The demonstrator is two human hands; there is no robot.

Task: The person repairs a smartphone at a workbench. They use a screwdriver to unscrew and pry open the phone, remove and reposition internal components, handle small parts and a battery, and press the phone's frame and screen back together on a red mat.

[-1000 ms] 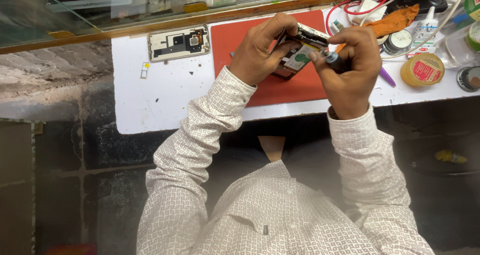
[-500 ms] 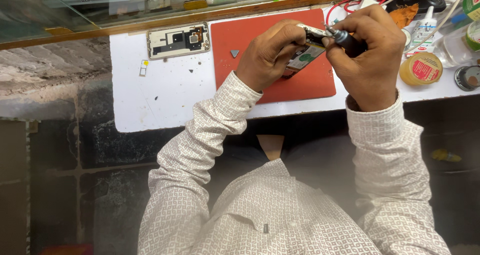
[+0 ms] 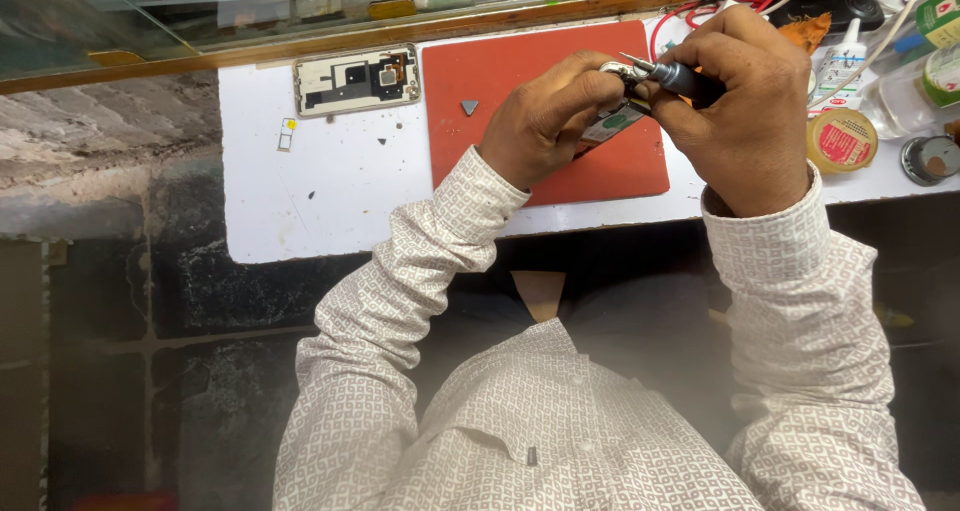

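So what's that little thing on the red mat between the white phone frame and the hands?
A small grey triangular pick lies there, seen in the head view.

Left of the left hand point(image 3: 545, 121), the red mat point(image 3: 500, 91) lies bare except for one small grey triangular pick point(image 3: 469, 107). Further left the white table point(image 3: 300, 201) is open up to the phone frame point(image 3: 356, 79) at the far edge. Right of the right hand point(image 3: 745, 111), passage is blocked by a yellow tin point(image 3: 842, 140), a white bottle point(image 3: 838, 66) and cables point(image 3: 680, 26).
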